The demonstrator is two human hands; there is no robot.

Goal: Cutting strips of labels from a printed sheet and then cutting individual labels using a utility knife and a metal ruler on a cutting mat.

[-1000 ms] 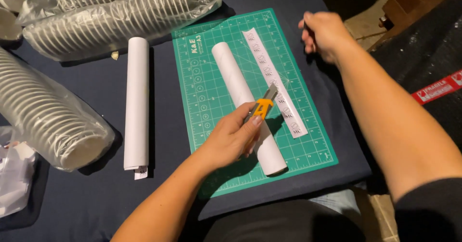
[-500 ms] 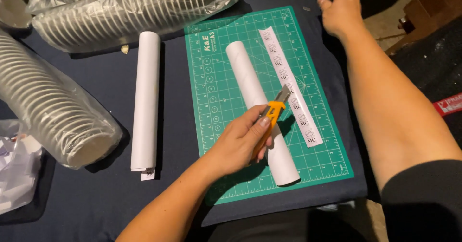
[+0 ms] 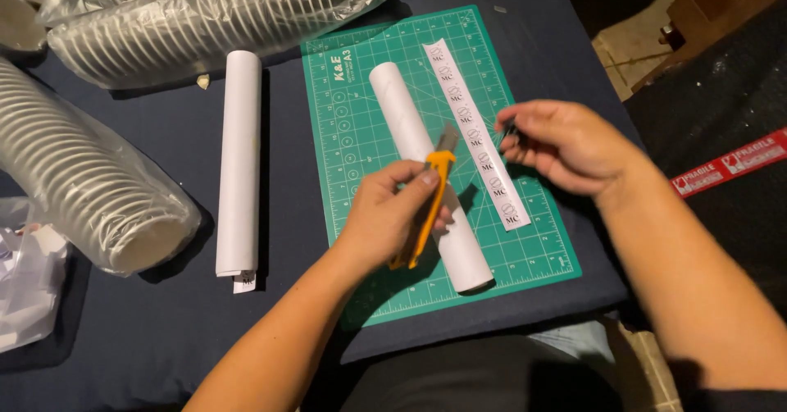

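At the far left, crumpled white paper (image 3: pixel 25 285) is cut off by the frame edge. Beside it, sleeves of stacked white cups (image 3: pixel 82 191) in clear plastic lie on the dark desk (image 3: pixel 287 76); their far ends run out of view, and a second sleeve (image 3: pixel 205 18) along the top is cut off too. A rolled white sheet (image 3: pixel 238 162) lies alone on the desk, a small printed tab poking from its near end. On the green cutting mat (image 3: pixel 352 150) rests a second white roll (image 3: pixel 418 174), its middle hidden under the left hand (image 3: pixel 389 215). That hand is clamped around a yellow utility knife (image 3: pixel 430 195), held above the roll with its grey tip pointing away; whether a blade is out cannot be made out. Just right lies a white strip of printed labels (image 3: pixel 471 129), flat on the mat. The right hand (image 3: pixel 566 145) hovers over the strip's right edge, fingers curled together around something small and dark, too small to identify.
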